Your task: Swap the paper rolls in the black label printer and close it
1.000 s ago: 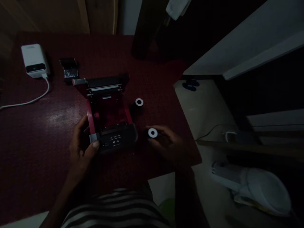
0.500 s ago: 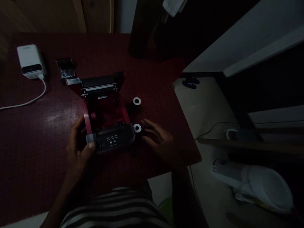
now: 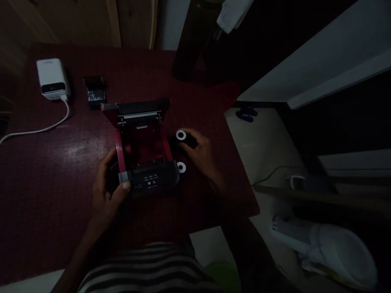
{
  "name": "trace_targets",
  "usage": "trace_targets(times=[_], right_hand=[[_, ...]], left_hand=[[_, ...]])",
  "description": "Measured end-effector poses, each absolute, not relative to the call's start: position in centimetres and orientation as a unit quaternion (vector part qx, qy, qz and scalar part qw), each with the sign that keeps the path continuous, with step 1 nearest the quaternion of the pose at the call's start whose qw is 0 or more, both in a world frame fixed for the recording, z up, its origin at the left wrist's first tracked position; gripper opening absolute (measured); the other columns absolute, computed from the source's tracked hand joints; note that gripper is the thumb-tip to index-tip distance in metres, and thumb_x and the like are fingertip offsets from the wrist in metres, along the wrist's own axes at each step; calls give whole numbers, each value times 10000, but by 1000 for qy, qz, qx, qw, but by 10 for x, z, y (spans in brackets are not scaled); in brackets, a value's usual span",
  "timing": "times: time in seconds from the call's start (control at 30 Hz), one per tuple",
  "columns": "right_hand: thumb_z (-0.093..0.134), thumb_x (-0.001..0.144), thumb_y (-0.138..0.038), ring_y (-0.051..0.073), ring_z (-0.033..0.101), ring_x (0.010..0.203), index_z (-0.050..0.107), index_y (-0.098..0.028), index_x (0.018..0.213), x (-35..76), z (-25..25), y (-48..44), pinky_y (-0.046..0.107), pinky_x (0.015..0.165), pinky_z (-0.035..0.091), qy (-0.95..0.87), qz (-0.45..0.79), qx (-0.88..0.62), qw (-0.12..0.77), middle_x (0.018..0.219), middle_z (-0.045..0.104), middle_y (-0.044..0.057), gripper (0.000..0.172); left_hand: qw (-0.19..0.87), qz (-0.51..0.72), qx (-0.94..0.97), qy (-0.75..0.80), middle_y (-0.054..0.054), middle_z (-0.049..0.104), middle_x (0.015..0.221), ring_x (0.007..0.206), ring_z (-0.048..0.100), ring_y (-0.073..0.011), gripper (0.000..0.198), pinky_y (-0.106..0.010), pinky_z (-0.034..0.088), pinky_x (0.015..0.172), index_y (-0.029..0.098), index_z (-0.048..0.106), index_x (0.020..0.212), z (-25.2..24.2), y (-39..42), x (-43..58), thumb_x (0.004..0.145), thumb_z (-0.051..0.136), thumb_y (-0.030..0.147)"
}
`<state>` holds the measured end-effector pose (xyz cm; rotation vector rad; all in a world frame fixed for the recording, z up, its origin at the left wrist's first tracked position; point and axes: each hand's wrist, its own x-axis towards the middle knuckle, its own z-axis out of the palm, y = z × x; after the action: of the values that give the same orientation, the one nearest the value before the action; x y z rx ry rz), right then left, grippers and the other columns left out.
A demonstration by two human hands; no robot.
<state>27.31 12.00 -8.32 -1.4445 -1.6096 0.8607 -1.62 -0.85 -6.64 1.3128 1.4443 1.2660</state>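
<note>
A red-and-black label printer (image 3: 154, 181) stands on the dark red table with its lid (image 3: 139, 108) raised; its red inside shows. My left hand (image 3: 110, 191) grips its near left corner, thumb on the dark control panel and fingers along the side. To the printer's right, my right hand (image 3: 200, 150) has thumb and fingers around the farther small roll (image 3: 181, 135), which has a white ring end and a dark hole. A similar roll (image 3: 181, 167) stands nearer, close to the printer's front right corner and partly hidden by it.
A white power bank (image 3: 52, 79) with a white cable (image 3: 39, 131) lies at the far left. Beside it is a small dark object with a shiny face (image 3: 96, 94). A dark upright post (image 3: 194, 44) rises at the table's back; the table's right edge drops to the floor, where slippers (image 3: 246, 115) lie.
My right hand has moved from beside the nearer roll to the farther one and closed around it. My left hand stays on the printer. The view has shifted slightly.
</note>
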Motion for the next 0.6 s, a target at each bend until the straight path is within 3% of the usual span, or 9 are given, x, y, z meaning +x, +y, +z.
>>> trace_targets(times=[0.23, 0.4, 0.5, 0.6], right_hand=[[816, 934, -205, 285, 825, 1233, 825, -317, 1243, 295, 13, 78, 517, 1157, 643, -672, 280, -544, 418, 1268, 883, 11, 328], [772, 1026, -192, 303, 811, 1257, 779, -343, 1440, 279, 75, 68, 492, 1134, 656, -824, 278, -413, 272, 1371, 859, 29, 440], [696, 1070, -149, 312, 786, 1226, 731, -262, 1504, 248, 69, 80, 508, 1111, 655, -890, 212, -352, 199, 1365, 842, 86, 450], [611, 1092, -71, 322, 757, 1197, 751, -176, 1406, 211, 54, 91, 505, 1065, 651, -922, 134, -345, 118, 1313, 841, 141, 359]], left_hand=[[393, 503, 523, 565, -76, 619, 1745, 1603, 605, -407, 739, -636, 542, 1321, 385, 577, 1747, -64, -9, -14, 1065, 780, 582], [412, 495, 517, 564, -102, 599, 1757, 1605, 603, -417, 735, -645, 554, 1301, 364, 576, 1736, -55, -10, -13, 1068, 778, 593], [425, 493, 515, 557, -108, 592, 1765, 1623, 588, -408, 725, -638, 526, 1323, 378, 567, 1742, -53, -11, -13, 1075, 780, 568], [427, 491, 516, 558, -111, 587, 1771, 1656, 552, -401, 720, -657, 444, 1380, 373, 567, 1744, -54, -11, -14, 1079, 785, 542]])
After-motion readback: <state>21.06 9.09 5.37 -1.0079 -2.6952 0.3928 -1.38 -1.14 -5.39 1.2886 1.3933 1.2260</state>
